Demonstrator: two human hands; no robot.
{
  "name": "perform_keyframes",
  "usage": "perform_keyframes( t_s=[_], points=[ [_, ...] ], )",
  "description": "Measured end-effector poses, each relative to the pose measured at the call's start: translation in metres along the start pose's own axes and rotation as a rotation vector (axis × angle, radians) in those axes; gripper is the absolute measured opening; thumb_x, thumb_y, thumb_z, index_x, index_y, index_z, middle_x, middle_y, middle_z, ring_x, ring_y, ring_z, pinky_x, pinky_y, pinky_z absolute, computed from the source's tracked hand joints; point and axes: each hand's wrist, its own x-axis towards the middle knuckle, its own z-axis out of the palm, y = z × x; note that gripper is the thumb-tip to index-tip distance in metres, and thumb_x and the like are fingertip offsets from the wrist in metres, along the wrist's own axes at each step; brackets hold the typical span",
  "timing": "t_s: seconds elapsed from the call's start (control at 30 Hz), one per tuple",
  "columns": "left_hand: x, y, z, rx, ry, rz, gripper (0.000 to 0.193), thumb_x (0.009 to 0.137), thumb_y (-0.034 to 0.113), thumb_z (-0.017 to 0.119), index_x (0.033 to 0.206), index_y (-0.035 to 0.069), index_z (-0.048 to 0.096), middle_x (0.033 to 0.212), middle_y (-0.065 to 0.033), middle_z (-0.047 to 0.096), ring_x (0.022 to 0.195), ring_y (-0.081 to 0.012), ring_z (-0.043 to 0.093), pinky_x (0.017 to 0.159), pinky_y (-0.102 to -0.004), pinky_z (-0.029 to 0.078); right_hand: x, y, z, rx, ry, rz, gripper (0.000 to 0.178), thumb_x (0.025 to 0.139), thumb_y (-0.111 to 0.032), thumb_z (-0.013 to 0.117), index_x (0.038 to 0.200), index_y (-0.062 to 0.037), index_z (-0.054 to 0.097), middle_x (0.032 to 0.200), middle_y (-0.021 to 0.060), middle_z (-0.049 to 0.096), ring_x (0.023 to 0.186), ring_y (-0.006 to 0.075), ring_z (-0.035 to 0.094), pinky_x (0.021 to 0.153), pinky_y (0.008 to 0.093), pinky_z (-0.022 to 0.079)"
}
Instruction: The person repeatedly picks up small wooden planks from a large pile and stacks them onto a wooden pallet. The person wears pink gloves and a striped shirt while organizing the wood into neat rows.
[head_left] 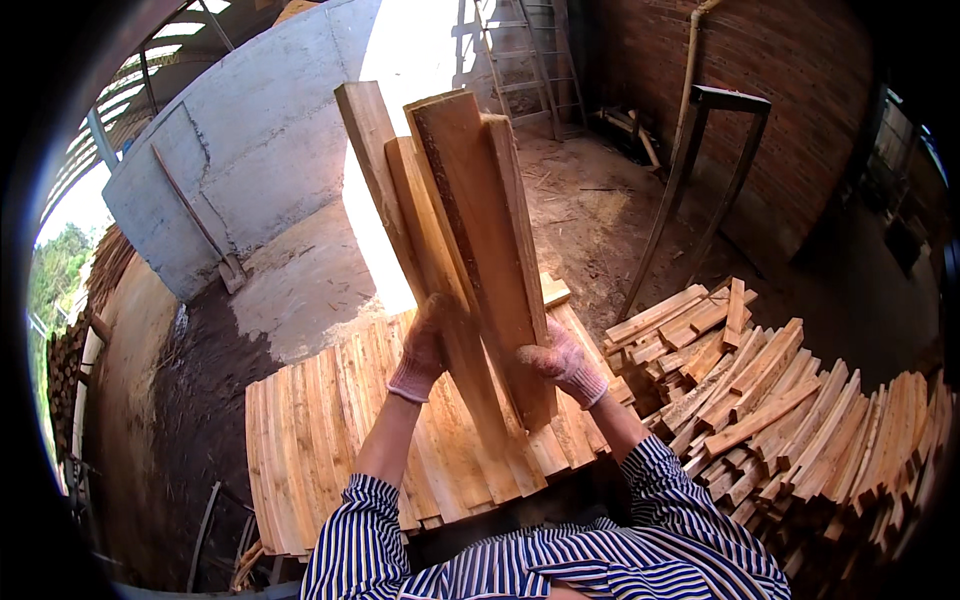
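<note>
Several rough wooden boards (485, 240) stand nearly upright between my gloved hands, fanned apart a little at the top. My left hand (425, 345) is closed around the left edges of the two left boards. On the other side my right hand (570, 362) grips the right boards near their lower part, thumb across the front face. The lower ends of the left boards are smeared by motion. Beneath them lies a flat layer of boards (320, 430) set side by side; whether the held boards touch it I cannot tell.
To the right is a large heap of loose wooden boards (780, 400). Behind it stands a dark metal frame (730, 100). A shovel (195, 215) leans on the grey curved wall (270, 110) at the far left. A ladder (525, 60) rests against the back wall.
</note>
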Motion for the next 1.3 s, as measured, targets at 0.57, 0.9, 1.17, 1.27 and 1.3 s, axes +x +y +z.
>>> perform_keyframes(
  t_s=[0.57,0.9,1.17,1.27,1.3],
  points=[
    [-0.076,-0.182,-0.091,-0.512,0.289,-0.312,0.07,0.092,0.055,0.068,0.145,0.012,0.051,0.139,-0.008,0.059,0.125,-0.026,0.058,0.105,-0.0428,0.052,-0.057,0.049,0.006,-0.732,0.298,0.695,0.07,0.097,-0.056,0.056,0.156,-0.0234,0.039,0.142,0.0217,0.056,0.128,0.038,0.056,0.104,0.0454,0.046],
    [-0.047,-0.163,-0.04,-0.571,0.221,-0.488,0.044,0.096,0.034,0.071,0.131,0.009,0.063,0.121,-0.0081,0.07,0.11,-0.0249,0.067,0.099,-0.0407,0.055,-0.05,0.089,0.002,-0.922,0.057,0.608,0.08,0.097,-0.058,0.05,0.162,-0.0208,0.023,0.151,0.0234,0.044,0.123,0.0367,0.057,0.104,0.0411,0.049],
    [-0.009,-0.17,-0.002,-0.228,0.359,-0.491,0.039,0.096,0.018,0.067,0.132,0.003,0.063,0.129,-0.0087,0.068,0.121,-0.0202,0.062,0.109,-0.0328,0.048,-0.062,0.067,0.001,-0.502,0.285,0.467,0.101,0.085,-0.041,0.07,0.164,-0.0144,0.014,0.155,0.0243,0.042,0.084,0.0215,0.066,0.075,0.032,0.057],
    [-0.01,-0.204,-0.049,-0.287,0.363,-0.46,0.04,0.094,0.018,0.068,0.13,0.002,0.064,0.128,-0.0109,0.068,0.119,-0.0217,0.063,0.108,-0.0357,0.049,-0.05,0.061,-0.031,-0.538,0.263,0.531,0.097,0.082,-0.042,0.07,0.163,-0.0228,0.02,0.15,0.0207,0.05,0.085,0.0219,0.068,0.071,0.0321,0.057],
    [-0.015,-0.211,-0.061,-0.254,0.382,-0.421,0.041,0.094,0.02,0.068,0.131,0.001,0.063,0.127,-0.0121,0.068,0.118,-0.0233,0.064,0.106,-0.038,0.051,-0.048,0.072,-0.049,-0.573,0.269,0.54,0.095,0.082,-0.042,0.069,0.163,-0.0255,0.022,0.147,0.0192,0.054,0.088,0.0234,0.069,0.073,0.0333,0.058]
  ],
)
